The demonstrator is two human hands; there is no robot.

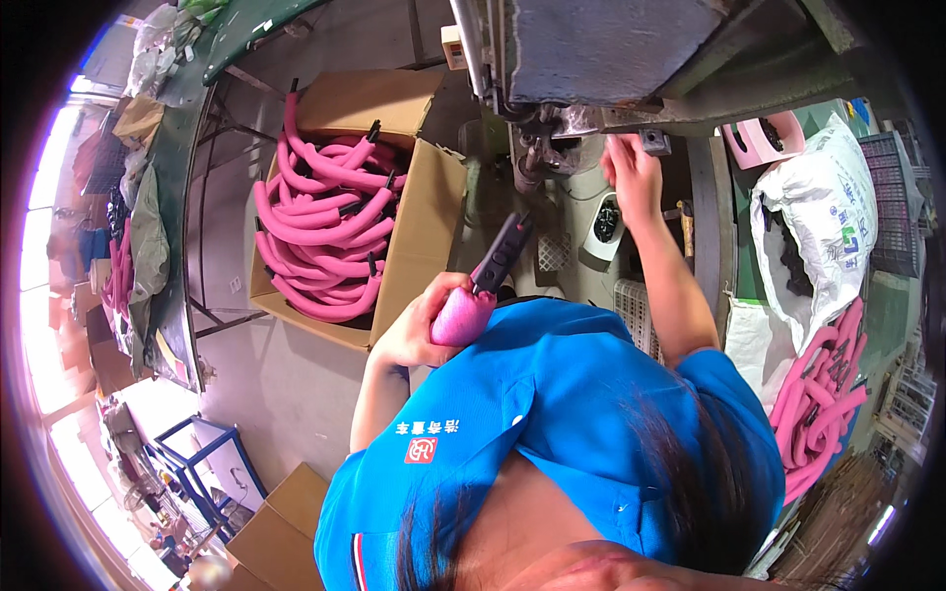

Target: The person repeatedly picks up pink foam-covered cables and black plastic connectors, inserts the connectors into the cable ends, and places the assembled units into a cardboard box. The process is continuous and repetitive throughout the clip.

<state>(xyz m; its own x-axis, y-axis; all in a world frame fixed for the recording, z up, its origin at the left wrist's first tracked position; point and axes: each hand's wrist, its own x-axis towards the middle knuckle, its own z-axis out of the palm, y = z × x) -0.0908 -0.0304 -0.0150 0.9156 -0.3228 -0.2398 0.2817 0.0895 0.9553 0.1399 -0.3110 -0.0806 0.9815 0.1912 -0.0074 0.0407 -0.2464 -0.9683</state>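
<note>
My left hand (419, 323) is wrapped round a pink foam-covered tube (461, 317), close to the front of my blue shirt. From the tube's upper end sticks out a black plastic end piece (505, 251), tilted up and to the right. My right hand (634, 177) is raised to the underside of a metal machine (562, 128), beside its small metal block (654, 143). Its fingers are drawn together there; whatever they may hold is too small or too bright to make out.
To the left stands an open cardboard box (419, 236) heaped with pink tubes (320, 217) with black ends. More pink tubes (818, 404) lie at the right, below a white woven sack (823, 222). A white container (601, 236) with black parts sits below my right hand.
</note>
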